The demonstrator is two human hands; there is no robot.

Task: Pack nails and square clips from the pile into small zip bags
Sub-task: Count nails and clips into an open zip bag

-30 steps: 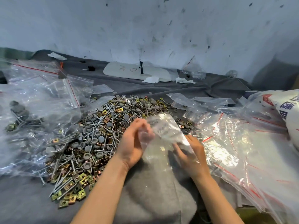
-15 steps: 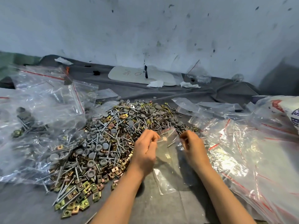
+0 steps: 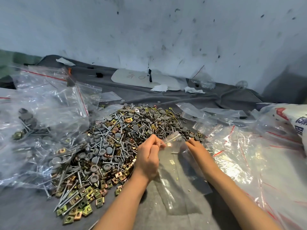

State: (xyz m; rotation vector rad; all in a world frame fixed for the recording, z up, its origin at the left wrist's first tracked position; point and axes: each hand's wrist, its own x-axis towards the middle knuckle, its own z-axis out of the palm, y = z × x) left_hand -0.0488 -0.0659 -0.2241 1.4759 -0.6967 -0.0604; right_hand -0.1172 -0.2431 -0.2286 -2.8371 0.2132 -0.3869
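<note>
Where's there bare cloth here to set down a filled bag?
Bare grey cloth shows at the near left, in front of the pile. A second strip runs behind the pile, before the white board. Loose zip bags crowd both sides.

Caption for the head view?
Left hand and right hand pinch a small zip bag beside the pile of nails and square clips.

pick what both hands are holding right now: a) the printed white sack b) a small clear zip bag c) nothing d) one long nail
b: the left hand and the right hand each pinch one side of the mouth of the small clear zip bag, just in front of the pile.
</note>
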